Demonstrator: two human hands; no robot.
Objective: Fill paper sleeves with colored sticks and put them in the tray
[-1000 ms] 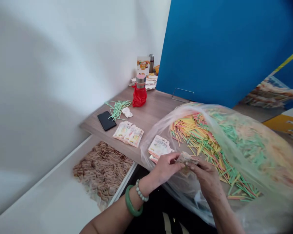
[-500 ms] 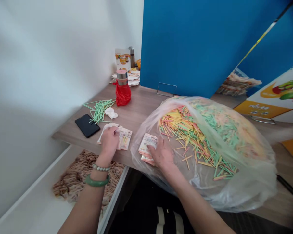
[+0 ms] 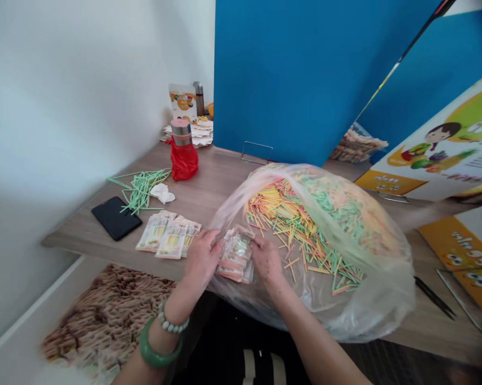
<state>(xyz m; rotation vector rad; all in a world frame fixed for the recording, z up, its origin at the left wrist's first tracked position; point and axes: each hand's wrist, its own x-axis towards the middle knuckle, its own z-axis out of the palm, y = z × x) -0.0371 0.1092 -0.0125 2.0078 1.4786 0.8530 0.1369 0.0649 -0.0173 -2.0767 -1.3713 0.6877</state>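
My left hand (image 3: 203,258) and my right hand (image 3: 268,261) are at opposite sides of a small clear packet (image 3: 241,245) with red-striped edges. The right fingers pinch its upper right corner; the left thumb and fingers close on its left edge. Beneath it lie several more such packets (image 3: 230,274), on the front of a big clear plastic bag (image 3: 321,206). Loose short sticks (image 3: 295,214) in yellow, green and pink fill that bag. Left of my left hand, printed packets (image 3: 171,238) holding coloured sticks lie overlapping on the table.
A black phone (image 3: 116,218), green sticks (image 3: 142,187) and a crumpled tissue (image 3: 162,193) lie at the left. Behind stands a flask in a red bag (image 3: 184,160). Below the table edge, a white bin holds many packets (image 3: 116,315). Black tweezers (image 3: 435,297) lie at the right.
My left hand has moved right from the packets on the table to the pile at the bag. Both hands now hold a packet there. The view has shifted right.
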